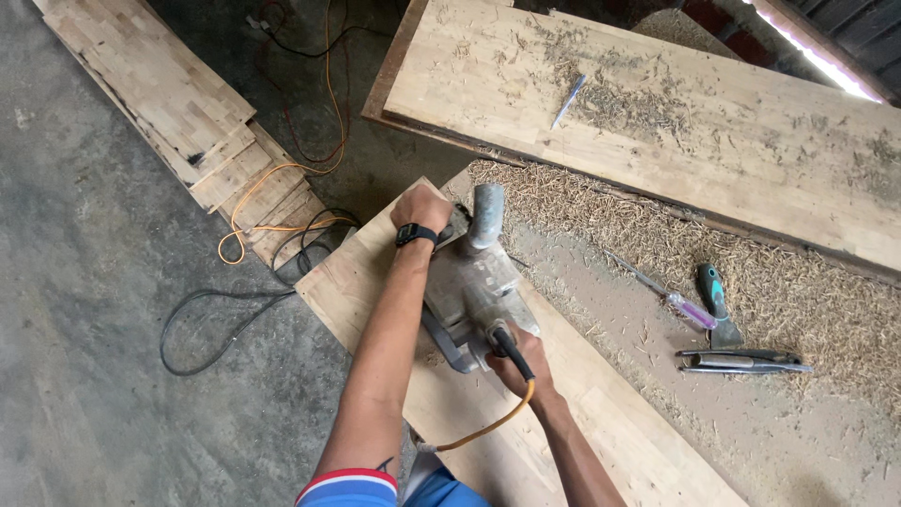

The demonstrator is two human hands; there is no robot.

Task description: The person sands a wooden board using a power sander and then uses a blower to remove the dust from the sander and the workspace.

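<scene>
Item: power planer (474, 291) on board (601, 413); your left hand (420, 208) and right hand (519, 361) are gripping it, fingers closed. Shavings (751, 272), scraper (718, 310), screwdriver (671, 299) are lying rightward.

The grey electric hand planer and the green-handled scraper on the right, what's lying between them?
In the head view, between the grey electric hand planer and the green-handled scraper lie sawdust, wood shavings and a purple-handled screwdriver, right beside the scraper.

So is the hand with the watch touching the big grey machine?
Touching. The head view shows the left hand, with the watch on its wrist, closed over the front knob of the grey power planer, with no gap between them.
</scene>
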